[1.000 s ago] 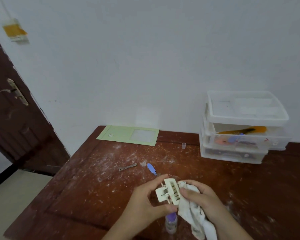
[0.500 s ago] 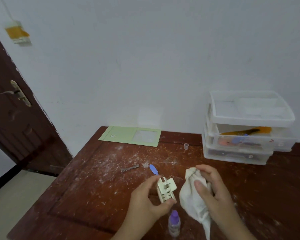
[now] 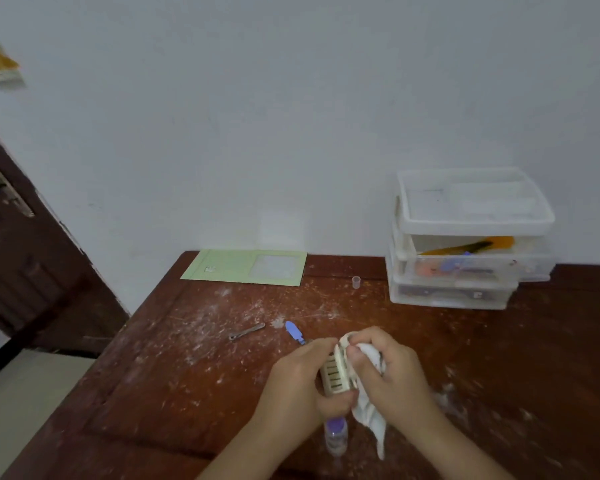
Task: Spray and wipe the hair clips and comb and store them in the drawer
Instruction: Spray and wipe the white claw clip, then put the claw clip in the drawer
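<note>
My left hand (image 3: 297,382) grips a cream claw hair clip (image 3: 335,374) above the near middle of the wooden table (image 3: 187,375). My right hand (image 3: 390,370) holds a white cloth (image 3: 369,415) bunched against the clip's right side. A small spray bottle with a purple cap (image 3: 335,436) stands on the table just below my hands. A blue hair clip (image 3: 293,331) and a thin metal clip (image 3: 246,331) lie on the table beyond my hands. The clear plastic drawer unit (image 3: 465,244) stands at the back right, its middle drawer pulled out with an orange comb and coloured clips inside.
A pale green folder (image 3: 229,266) lies at the table's back edge by the white wall. A tiny clear cap (image 3: 356,282) stands left of the drawer unit. A dark wooden door (image 3: 25,265) is at the left, past the table's left edge.
My right hand came back with the cloth and now presses it against the cream clip; half a second ago the two hands were apart. The clip has turned in my left hand.
</note>
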The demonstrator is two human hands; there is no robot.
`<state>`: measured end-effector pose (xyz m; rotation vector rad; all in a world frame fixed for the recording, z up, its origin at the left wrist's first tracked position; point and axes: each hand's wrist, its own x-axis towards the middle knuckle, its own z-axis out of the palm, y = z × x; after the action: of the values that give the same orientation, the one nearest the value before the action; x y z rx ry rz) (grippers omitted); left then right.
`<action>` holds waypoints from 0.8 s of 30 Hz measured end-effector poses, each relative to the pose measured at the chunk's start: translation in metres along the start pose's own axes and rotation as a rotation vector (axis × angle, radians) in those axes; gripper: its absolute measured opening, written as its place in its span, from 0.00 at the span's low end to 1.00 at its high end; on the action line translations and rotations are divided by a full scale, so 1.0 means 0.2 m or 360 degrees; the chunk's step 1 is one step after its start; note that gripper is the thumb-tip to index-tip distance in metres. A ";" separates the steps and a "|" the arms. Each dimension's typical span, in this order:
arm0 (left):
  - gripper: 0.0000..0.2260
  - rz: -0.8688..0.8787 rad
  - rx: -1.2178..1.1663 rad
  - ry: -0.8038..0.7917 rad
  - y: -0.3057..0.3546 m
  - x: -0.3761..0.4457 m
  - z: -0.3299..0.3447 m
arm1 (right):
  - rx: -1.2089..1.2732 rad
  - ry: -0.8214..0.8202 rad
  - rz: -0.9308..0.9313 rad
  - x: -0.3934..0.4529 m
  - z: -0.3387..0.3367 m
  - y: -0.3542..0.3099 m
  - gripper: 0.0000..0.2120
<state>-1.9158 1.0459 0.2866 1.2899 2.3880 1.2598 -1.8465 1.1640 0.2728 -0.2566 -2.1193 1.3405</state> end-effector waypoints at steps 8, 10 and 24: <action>0.29 -0.0327 0.0048 -0.0020 -0.06 0.06 0.09 | -0.0122 0.0523 0.0625 -0.08 -0.07 0.35 0.05; 0.29 -0.0408 0.0000 -0.0034 -0.10 0.06 0.12 | -0.0496 0.0230 0.0583 -0.17 -0.11 0.47 0.04; 0.31 -0.0270 0.0033 0.0037 -0.03 0.43 0.27 | -0.1313 0.0640 0.0121 0.06 -0.39 0.59 0.19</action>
<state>-1.9458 1.1413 0.2684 1.0570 2.4720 1.2109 -1.8288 1.2839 0.1992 -0.8617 -2.1938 0.3266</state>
